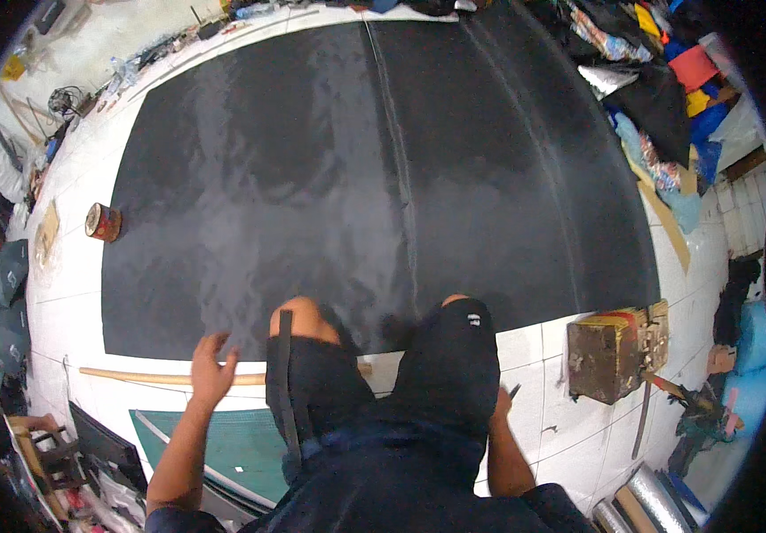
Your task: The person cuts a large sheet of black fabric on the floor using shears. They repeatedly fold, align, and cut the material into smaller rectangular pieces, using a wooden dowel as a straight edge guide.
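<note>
A large black sheet [294, 160] is spread over the white tiled floor in front of my knees, with long seams or creases running away from me. My left hand [212, 369] hovers near the sheet's front edge, fingers apart and holding nothing. Just beneath it lies a long wooden stick [134, 376]. A narrow dark strip [286, 382] rests along my left thigh. My right hand [500, 409] is beside my right thigh, partly hidden by it. From its fingers sticks a small dark pointed thing [514, 391], too small to name.
A green cutting mat [241, 444] lies at lower left. A rusty tin can [104, 222] stands by the sheet's left edge. To the right sits a worn box [603, 362]. Heaped coloured material [667, 107] fills the far right, and silvery rolls [654, 497] lie lower right.
</note>
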Motion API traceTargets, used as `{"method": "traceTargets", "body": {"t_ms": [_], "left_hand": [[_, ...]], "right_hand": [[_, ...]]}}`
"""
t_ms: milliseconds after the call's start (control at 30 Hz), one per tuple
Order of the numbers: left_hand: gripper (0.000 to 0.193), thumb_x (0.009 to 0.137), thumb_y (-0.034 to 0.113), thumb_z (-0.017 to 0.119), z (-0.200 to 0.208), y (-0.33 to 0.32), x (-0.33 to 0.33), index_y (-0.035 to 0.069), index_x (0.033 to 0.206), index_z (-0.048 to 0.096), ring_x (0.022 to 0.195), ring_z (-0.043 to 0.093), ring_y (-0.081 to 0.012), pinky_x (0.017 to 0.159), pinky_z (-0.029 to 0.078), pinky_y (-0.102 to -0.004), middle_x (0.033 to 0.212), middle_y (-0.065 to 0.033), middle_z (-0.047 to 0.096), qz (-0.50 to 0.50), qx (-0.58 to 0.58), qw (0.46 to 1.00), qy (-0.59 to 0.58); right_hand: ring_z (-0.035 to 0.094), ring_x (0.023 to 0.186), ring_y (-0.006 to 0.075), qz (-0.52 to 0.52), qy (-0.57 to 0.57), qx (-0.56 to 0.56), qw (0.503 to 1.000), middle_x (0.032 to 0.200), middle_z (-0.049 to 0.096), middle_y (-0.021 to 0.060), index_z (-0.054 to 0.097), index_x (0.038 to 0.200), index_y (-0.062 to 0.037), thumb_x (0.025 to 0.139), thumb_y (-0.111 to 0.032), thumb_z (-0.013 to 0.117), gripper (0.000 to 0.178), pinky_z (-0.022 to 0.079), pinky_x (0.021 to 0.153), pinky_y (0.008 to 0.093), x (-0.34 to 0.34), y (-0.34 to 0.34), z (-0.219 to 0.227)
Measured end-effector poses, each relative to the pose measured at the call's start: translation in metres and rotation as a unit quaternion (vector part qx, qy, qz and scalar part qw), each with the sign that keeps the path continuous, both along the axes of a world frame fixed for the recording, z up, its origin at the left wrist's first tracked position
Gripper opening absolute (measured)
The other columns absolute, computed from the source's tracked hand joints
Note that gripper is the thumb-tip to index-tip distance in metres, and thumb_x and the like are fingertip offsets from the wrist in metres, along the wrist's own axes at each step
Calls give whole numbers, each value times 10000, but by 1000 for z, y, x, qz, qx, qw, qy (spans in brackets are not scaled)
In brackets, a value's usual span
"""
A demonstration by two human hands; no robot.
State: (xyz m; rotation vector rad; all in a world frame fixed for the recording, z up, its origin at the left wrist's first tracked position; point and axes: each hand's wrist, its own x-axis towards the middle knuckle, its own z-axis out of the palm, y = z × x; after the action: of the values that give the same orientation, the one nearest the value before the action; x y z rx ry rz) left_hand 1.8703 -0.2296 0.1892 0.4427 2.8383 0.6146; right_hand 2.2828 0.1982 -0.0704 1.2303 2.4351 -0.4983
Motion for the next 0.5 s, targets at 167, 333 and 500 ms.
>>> {"method": "traceTargets", "body": {"t_ms": [167,333,500], "left_hand": [[523,797,237,678,-4,101,56,-1,1238,530,1221,464,-437,1072,323,-482,1281,-241,525,-131,90,987,-24],[527,747,269,715,44,98,85,13,1185,572,1110,511,-436,972,410,-498,1202,-238,533,-191,54,967,-158],[528,734,299,720,98,95,109,62,1186,584,1121,484,-437,952,406,-520,1230,-231,493,-201,-9,935,-292]], "right_hand": [[325,1357,406,171,184,143,957,1466,354,201,462,1393,-131,819,-612,597,761,291,1065,559,-180,32,15],[137,1435,397,118,128,89,981,1552,194,173,388,1458,-217,807,-672,562,812,87,1127,604,-183,39,-19],[243,1397,373,90,150,141,974,1527,290,91,504,1377,-236,869,-532,591,594,162,1093,626,-202,42,-21]]}}
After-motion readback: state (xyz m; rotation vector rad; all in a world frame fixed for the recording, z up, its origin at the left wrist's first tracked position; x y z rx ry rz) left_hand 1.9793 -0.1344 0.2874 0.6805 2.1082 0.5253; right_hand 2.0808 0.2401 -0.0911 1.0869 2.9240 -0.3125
